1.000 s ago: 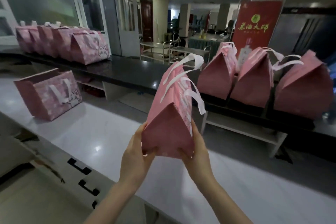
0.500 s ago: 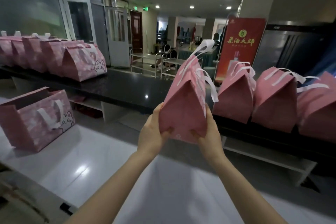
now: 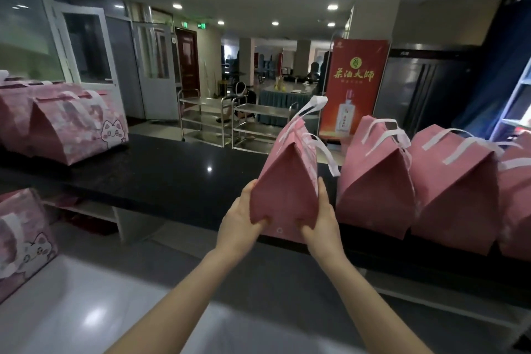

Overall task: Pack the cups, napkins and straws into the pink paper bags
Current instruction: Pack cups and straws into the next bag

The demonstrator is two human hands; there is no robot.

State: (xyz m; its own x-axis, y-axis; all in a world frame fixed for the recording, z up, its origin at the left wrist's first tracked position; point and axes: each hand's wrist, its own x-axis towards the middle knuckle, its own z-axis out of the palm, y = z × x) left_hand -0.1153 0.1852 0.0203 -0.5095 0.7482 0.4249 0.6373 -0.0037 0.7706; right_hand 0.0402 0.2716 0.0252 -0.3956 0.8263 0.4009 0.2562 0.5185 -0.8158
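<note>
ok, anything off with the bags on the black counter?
Nothing stands out. The bag between left hand and right hand is closed, roughly upright; bags beside it on the counter stand closed, none tipped or torn.

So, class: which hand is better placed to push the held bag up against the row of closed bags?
Probably left: the left hand grips the held bag on the side away from the row of closed bags.

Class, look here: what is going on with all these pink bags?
A person grips a folded-shut pink bag at its lower end, left hand on one side, right hand on the other, at the edge of the black counter. A row of shut bags stands on the counter just to its right.
</note>
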